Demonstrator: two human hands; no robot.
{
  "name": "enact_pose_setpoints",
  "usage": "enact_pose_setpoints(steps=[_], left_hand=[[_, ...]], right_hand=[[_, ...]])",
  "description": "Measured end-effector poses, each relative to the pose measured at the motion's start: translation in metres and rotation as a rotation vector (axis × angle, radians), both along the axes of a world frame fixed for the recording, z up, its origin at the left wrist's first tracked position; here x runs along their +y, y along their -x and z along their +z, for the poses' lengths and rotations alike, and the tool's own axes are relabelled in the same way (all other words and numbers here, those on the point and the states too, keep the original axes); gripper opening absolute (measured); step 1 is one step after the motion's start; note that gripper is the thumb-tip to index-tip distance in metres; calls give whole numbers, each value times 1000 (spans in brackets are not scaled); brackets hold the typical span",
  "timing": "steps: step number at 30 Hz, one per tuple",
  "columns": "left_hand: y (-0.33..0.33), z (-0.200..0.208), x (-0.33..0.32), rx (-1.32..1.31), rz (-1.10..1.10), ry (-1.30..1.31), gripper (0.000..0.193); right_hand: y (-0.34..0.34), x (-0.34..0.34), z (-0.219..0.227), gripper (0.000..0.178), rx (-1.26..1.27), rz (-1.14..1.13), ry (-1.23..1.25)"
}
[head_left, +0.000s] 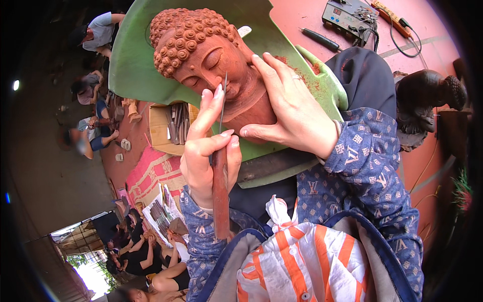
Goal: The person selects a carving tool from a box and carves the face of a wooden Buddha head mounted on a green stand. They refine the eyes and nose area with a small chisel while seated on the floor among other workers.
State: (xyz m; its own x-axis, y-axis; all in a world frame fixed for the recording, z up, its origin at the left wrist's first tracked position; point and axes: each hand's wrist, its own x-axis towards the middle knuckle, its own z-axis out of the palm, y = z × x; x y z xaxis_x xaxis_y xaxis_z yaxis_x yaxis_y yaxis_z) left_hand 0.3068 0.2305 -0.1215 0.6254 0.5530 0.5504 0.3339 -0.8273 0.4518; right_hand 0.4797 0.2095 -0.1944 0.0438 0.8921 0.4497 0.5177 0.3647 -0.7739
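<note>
Gripping a carving tool (220,191), your left fingers (207,115) face the upper-centre carved head (211,58); your right fingers (267,75) spread over its neck. Left of centre, a box (159,126) of slim tools (178,124) sits on red floor (297,15).

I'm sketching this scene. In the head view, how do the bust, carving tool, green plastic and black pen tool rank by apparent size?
1. Green plastic
2. Bust
3. Carving tool
4. Black pen tool

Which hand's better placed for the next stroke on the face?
Left hand, likely: it holds the carving tool, blade over the face. The right hand lies spread on the bust, seemingly steadying it.
</note>
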Motion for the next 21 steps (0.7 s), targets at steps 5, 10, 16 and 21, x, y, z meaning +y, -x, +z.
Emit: enact_pose_setpoints(steps=[5, 10, 16, 21], left_hand=[[-7, 4, 9, 62, 42, -95, 19], [-12, 3, 9, 105, 97, -159, 16], [-15, 7, 5, 183, 138, -222, 14], [-18, 1, 8, 182, 160, -319, 17]], right_hand=[[2, -1, -2, 106, -45, -6, -21], [2, -1, -1, 105, -27, -2, 4], [1, -1, 0, 104, -19, 1, -1], [1, -1, -1, 104, -29, -9, -21]])
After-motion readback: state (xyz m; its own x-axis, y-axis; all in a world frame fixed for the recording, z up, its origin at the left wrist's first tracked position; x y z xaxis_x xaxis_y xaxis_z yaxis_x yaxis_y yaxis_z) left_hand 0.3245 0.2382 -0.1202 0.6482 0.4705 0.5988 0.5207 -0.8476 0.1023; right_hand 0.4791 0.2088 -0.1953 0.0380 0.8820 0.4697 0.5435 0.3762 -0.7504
